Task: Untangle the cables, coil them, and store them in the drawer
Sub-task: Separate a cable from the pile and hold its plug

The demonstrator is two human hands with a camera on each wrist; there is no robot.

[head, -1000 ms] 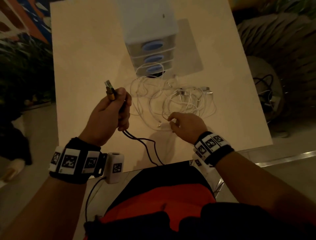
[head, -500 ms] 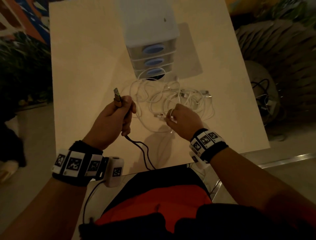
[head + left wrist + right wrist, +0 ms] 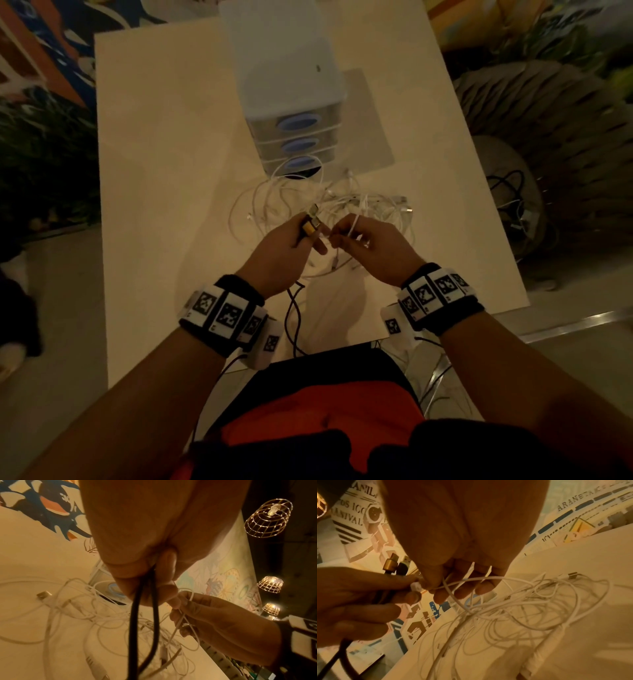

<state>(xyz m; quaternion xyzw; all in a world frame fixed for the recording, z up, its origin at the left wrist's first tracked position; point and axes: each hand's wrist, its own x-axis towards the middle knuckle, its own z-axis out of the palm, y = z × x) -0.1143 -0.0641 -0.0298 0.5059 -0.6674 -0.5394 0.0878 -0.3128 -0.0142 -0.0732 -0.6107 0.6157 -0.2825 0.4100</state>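
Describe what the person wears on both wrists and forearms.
Both forearms are bare, with no sleeves. The left wrist carries a black band ringed with white square tiles printed with black-and-white fiducial patterns, plus a small white camera pod trailing a thin dark wire. The right wrist has the same black band, marker tiles and a white pod with its own wire.

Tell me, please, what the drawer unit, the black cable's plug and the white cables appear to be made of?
Drawer unit: likely plastic; its matte pale top and drawer fronts look faintly translucent, with glossy blue handles.
Black cable, gripped by the left hand: smooth dark jacket, possibly rubber; its plug looks like gold metal with a brushed sheen.
White cables: thin, smooth, flexible, probably plastic-coated.
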